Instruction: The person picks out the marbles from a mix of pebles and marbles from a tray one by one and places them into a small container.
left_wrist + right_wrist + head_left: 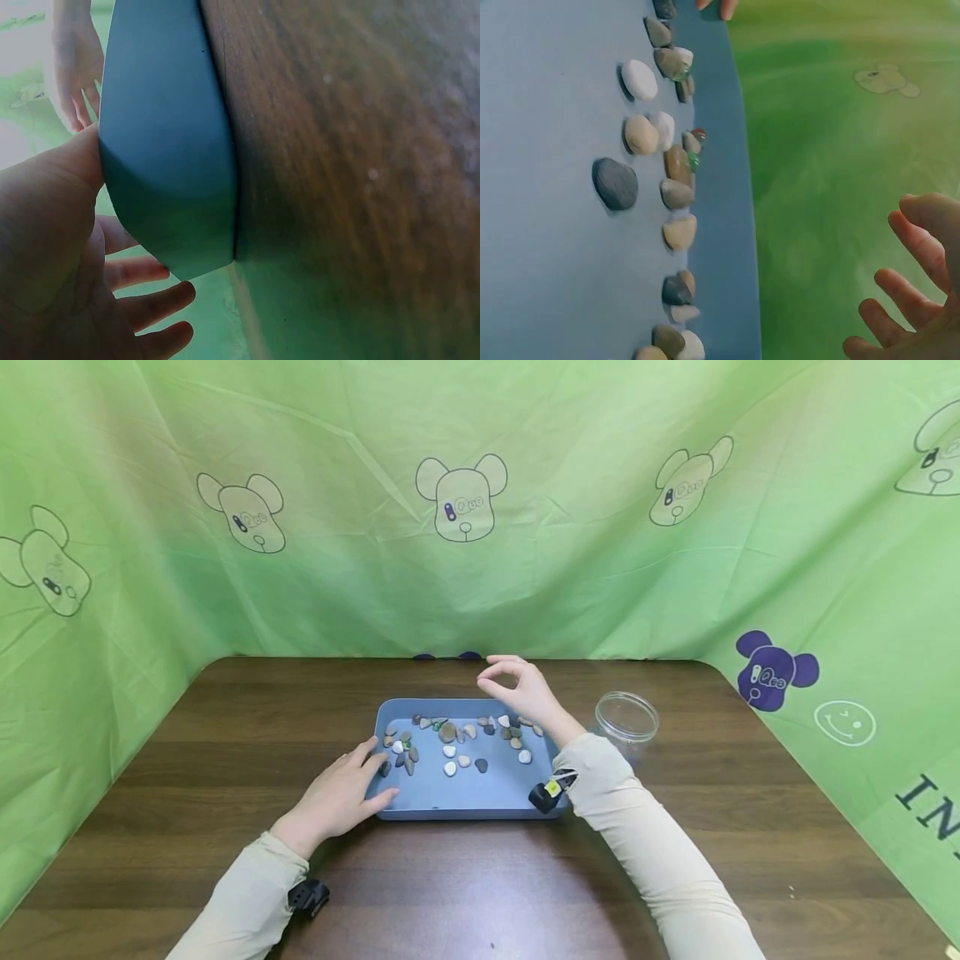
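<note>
A blue tray (487, 797) lies on the table with several pebbles (447, 732) spread along its far and left sides, in grey, white, tan and a little green. My left hand (337, 793) rests at the tray's near left corner, thumb over the near rim and fingers spread along the left side. In the left wrist view, its thumb (79, 154) meets the tray's rim. Raised above the far right side of the tray is my right hand (525, 693). Its thumb and forefinger curve towards each other, and nothing shows between its fingers (907, 296) in the right wrist view.
A clear round jar (627, 718) with an uncovered mouth stands right of the tray, beside my right forearm. Brown wooden table (187, 777) surrounds the tray. A green printed cloth (465, 585) hangs behind the table and at both sides.
</note>
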`<state>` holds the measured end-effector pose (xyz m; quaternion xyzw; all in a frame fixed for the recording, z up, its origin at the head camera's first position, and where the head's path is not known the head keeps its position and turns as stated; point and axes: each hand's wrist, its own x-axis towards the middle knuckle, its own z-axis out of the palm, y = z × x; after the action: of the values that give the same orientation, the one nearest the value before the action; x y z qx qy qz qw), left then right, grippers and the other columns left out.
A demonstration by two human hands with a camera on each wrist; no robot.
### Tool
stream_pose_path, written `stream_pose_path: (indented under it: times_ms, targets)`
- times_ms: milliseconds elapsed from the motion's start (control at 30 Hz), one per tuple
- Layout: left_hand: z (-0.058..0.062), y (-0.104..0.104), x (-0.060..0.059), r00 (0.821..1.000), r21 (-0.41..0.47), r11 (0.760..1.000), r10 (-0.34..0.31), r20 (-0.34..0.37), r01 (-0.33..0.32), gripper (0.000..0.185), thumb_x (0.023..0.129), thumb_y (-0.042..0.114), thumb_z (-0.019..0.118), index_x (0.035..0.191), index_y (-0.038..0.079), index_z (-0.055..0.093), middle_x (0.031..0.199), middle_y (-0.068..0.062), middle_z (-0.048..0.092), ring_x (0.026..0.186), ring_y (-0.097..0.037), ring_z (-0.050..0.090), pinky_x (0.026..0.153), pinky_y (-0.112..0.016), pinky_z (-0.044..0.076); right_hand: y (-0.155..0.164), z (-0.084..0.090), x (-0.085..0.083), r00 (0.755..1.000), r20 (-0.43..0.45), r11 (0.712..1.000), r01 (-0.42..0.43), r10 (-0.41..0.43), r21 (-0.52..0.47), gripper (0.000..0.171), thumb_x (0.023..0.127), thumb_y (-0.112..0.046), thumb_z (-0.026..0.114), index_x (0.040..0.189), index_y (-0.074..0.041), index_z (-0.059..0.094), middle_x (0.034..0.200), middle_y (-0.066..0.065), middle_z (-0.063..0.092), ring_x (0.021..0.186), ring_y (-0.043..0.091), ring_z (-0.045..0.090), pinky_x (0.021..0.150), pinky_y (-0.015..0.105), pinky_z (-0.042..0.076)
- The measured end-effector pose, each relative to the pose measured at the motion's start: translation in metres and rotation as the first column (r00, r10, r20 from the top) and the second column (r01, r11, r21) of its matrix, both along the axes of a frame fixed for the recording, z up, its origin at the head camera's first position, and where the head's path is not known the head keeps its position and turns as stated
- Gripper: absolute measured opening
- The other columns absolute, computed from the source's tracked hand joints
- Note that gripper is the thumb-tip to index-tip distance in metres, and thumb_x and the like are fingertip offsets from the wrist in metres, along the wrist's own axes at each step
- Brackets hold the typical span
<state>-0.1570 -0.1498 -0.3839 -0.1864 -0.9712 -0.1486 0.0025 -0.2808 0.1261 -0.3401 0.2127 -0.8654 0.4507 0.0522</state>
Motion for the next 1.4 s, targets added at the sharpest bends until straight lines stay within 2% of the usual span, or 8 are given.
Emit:
stream_pose_path:
  times_ms: [467, 867, 1100, 1400]
  targets:
    - [-0.002, 0.000, -0.002, 1.000, -0.005, 1.000, 0.005, -0.015, -0.005, 0.057, 0.090, 0.042, 0.057, 0.128, 0.000, 0.053, 0.144, -0.023, 0.039, 0.129, -0.039, 0.043, 0.106, -0.051, 0.037, -0.035, -0.012, -0.003, 0.990, 0.019, 0.986, -0.140, 0.139, 0.093, 0.019, 0.086, -0.017, 0.067, 0.098, -0.004, 0.070, 0.135, 0.014, 0.053, 0.130, 0.030, 0.044, 0.112, 0.050, 0.030]
    - [-0.001, 0.000, -0.001, 1.000, -0.006, 1.000, 0.013, 0.007, -0.013, 0.057, 0.090, 0.042, 0.056, 0.129, 0.000, 0.052, 0.145, -0.023, 0.038, 0.130, -0.039, 0.043, 0.107, -0.051, 0.037, -0.048, -0.020, -0.013, 0.986, 0.077, 0.979, -0.159, 0.150, 0.129, 0.017, 0.086, -0.018, 0.067, 0.097, -0.006, 0.071, 0.135, 0.014, 0.052, 0.131, 0.029, 0.044, 0.112, 0.049, 0.031]
    - [0.000, 0.000, -0.001, 1.000, -0.006, 1.000, 0.019, 0.020, -0.019, 0.057, 0.090, 0.042, 0.056, 0.130, 0.001, 0.052, 0.145, -0.022, 0.037, 0.130, -0.039, 0.043, 0.107, -0.052, 0.036, -0.051, -0.026, -0.017, 0.982, 0.091, 0.974, -0.179, 0.167, 0.139, 0.017, 0.086, -0.018, 0.067, 0.096, -0.005, 0.071, 0.136, 0.019, 0.050, 0.130, 0.031, 0.044, 0.111, 0.049, 0.031]
    - [0.001, 0.001, -0.001, 1.000, -0.002, 1.000, 0.015, 0.012, -0.015, 0.057, 0.090, 0.041, 0.056, 0.130, 0.001, 0.052, 0.144, -0.023, 0.038, 0.129, -0.040, 0.044, 0.106, -0.052, 0.037, -0.056, -0.035, -0.018, 0.986, 0.100, 0.964, -0.155, 0.136, 0.217, 0.015, 0.085, -0.018, 0.068, 0.093, -0.006, 0.072, 0.138, 0.016, 0.049, 0.130, 0.031, 0.044, 0.111, 0.048, 0.032]
